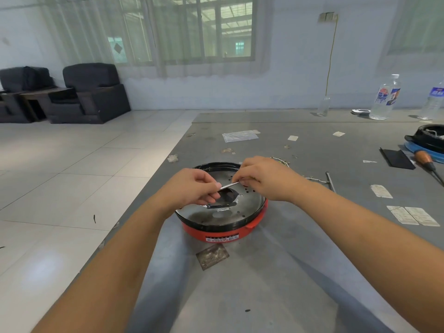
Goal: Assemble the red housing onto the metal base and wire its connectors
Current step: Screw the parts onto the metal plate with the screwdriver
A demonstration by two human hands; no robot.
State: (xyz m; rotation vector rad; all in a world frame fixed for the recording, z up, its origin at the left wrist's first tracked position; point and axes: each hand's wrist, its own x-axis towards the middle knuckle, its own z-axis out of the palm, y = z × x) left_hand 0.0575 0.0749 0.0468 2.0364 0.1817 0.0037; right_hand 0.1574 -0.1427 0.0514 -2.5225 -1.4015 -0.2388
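Pinching a thin metal strip [230,186] from both ends, I hold it just above the red housing [216,233], which sits on the grey table [276,272] with the perforated metal base [249,203] seated inside its black rim. Far to the left of the housing, across the tiled floor, two dark armchairs [91,92] stand against the wall under a curtained window. My left hand [192,188] hovers over the housing's left half, fingers curled, thumb and fingertips clamped on the strip's left end. Beneath the strip, a dark opening in the middle of the base shows, with a short black piece [221,205] lying beside it; what that piece is I cannot tell. My right hand [266,180] is over the housing's far right edge, its fingers likewise closed on the strip's right end. Just in front of the housing lies a small clear bag [212,256] of tiny parts. To the right of the housing, paper labels [414,215] lie flat on the table. Farther right, a wooden-handled tool [426,159] rests beside a black pot [430,138], and a plastic water bottle [385,98] stands at the table's far edge.
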